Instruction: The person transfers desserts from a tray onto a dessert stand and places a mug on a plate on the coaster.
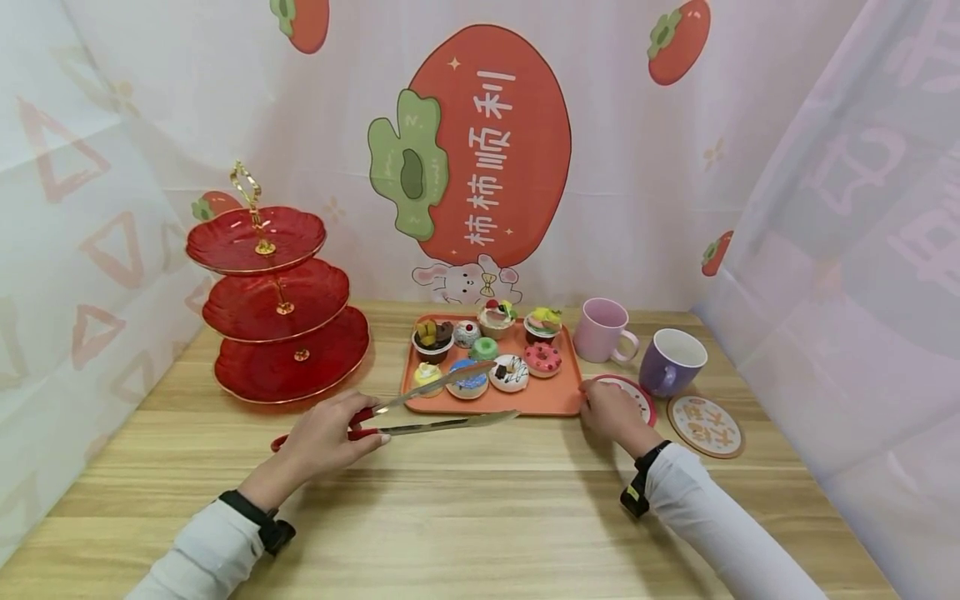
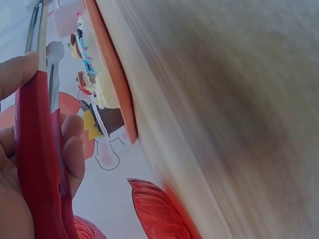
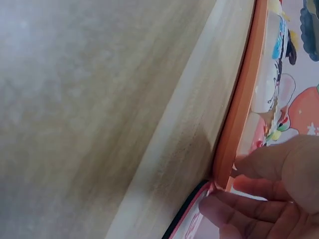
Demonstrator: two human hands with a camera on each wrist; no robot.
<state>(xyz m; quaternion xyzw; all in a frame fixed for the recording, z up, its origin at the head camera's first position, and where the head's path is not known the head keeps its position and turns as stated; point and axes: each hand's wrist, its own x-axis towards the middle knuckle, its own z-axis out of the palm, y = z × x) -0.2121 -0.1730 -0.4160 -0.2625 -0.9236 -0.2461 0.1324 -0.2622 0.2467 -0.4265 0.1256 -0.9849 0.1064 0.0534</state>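
Observation:
My left hand [image 1: 330, 437] grips a pair of tongs [image 1: 450, 423] by their red handles, the metal arms spread apart. In the head view, one arm overlaps the blue donut [image 1: 467, 385], and the other lies across the front edge of the orange tray [image 1: 540, 403]. Cupcakes, donuts and small cakes fill the tray. My right hand [image 1: 611, 412] pinches the tray's front right corner. The right wrist view shows the thumb [image 3: 264, 159] over the rim and the fingers outside it, right beside a red-edged round coaster [image 1: 639, 398].
A three-tier red stand [image 1: 300, 379] with a gold handle is at the left, its plates bare. To the tray's right are a pink mug [image 1: 600, 332], a purple mug [image 1: 671, 367] and a second round coaster [image 1: 705, 425]. Printed cloth hangs behind and at both sides.

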